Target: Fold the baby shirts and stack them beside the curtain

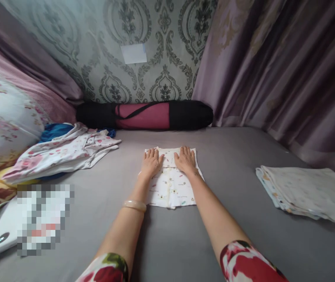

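Note:
A small white garment [173,188] with a tiny coloured print lies flat on the grey sheet, its far part folded over toward me. My left hand [152,161] rests palm down on its far left corner, fingers stretched out. On the far right corner my right hand [186,159] lies flat in the same way, fingers pointing away from me. Both palms press on the cloth without gripping it. A pale bangle [134,205] circles my left wrist. The cloth under the hands is hidden.
Folded cloths [305,192] are stacked at the right. Crumpled clothes [67,152] lie at the left by a floral pillow [6,121]. Nearer, a white device [6,227] sits partly blurred out. A black and maroon roll bag [144,115] lies along the wall.

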A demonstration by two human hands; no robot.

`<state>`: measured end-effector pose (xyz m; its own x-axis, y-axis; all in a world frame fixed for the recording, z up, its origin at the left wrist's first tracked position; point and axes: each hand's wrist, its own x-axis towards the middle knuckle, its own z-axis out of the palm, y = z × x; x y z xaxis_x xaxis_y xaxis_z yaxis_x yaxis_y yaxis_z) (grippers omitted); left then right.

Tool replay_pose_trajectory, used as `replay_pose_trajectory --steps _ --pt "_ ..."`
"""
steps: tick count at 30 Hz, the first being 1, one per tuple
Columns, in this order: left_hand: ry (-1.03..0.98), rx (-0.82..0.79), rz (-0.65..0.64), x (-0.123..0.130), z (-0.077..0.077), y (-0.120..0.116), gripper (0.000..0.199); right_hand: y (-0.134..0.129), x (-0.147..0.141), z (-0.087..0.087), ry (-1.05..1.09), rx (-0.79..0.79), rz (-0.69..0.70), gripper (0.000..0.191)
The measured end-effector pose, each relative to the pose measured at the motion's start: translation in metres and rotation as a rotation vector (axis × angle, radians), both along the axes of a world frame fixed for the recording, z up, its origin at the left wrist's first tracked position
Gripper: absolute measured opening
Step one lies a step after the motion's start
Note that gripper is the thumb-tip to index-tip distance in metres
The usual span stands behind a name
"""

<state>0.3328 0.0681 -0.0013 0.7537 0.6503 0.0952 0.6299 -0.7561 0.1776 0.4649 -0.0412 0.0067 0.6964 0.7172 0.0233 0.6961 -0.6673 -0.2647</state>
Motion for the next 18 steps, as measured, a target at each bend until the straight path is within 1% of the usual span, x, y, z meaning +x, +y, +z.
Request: replay_pose_trajectory --steps 2,4,6,8,10,11,14,16,18 --pt "0.004 -0.026 -0.001 -0.001 0.006 0.000 0.064 -0.002 0.002 0.008 0.057 -0.027 0.010 0.065" --pt "0.022 -0.045 0.002 -0.004 0.016 -0.002 0.065 -0.007 0.000 0.017 0.091 -0.042 0.043 0.064" --pt "0.049 -0.023 -0.024 -0.010 0.025 -0.008 0.065 -0.018 -0.007 0.023 0.072 -0.029 0.119 0.063" --pt "0.069 0.038 -0.075 -0.020 0.029 -0.015 0.065 -0.032 -0.019 0.024 0.039 -0.014 0.235 0.061" --pt "0.097 0.060 -0.121 -0.030 0.027 -0.023 0.065 -0.046 -0.031 0.018 0.030 -0.014 0.334 0.059" --pt "0.108 0.055 -0.132 -0.034 0.025 -0.025 0.065 -0.051 -0.036 0.015 0.026 -0.013 0.360 0.058" --pt "0.131 0.012 -0.131 -0.040 0.016 -0.028 0.066 -0.059 -0.043 0.007 0.001 -0.007 0.361 0.056" --pt "0.141 -0.005 -0.126 -0.040 0.014 -0.027 0.067 -0.058 -0.043 0.007 -0.001 -0.020 0.355 0.055" --pt "0.157 -0.001 -0.121 -0.040 0.016 -0.027 0.067 -0.060 -0.043 0.011 0.011 -0.033 0.351 0.056"
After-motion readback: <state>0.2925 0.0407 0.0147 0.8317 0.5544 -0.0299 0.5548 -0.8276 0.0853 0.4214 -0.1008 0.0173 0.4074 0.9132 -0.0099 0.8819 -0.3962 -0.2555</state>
